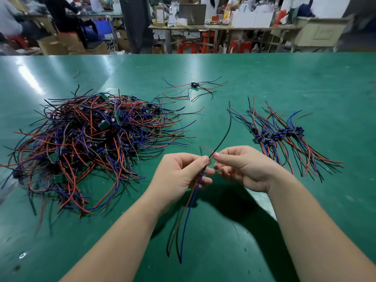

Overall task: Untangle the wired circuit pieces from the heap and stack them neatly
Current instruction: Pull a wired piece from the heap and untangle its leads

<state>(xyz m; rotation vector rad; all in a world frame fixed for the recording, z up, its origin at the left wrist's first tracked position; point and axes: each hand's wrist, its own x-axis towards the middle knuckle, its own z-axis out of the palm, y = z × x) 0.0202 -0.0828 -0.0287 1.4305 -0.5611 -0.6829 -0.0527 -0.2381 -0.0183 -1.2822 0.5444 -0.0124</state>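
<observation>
A big tangled heap of red, blue and black wires with small green circuit boards lies on the left of the green table. A tidy row of sorted pieces lies on the right, their wires running parallel. Between them, above the table, my left hand grips one wired circuit piece; its blue, brown and black wires hang down toward me. My right hand pinches the black wire that rises from the same piece, right beside my left thumb. The board itself is hidden in my fingers.
One loose wired piece lies alone further back at the middle. The green table ends at a far edge; behind it are benches, boxes, red stools and seated people. A short wire scrap lies at the far left.
</observation>
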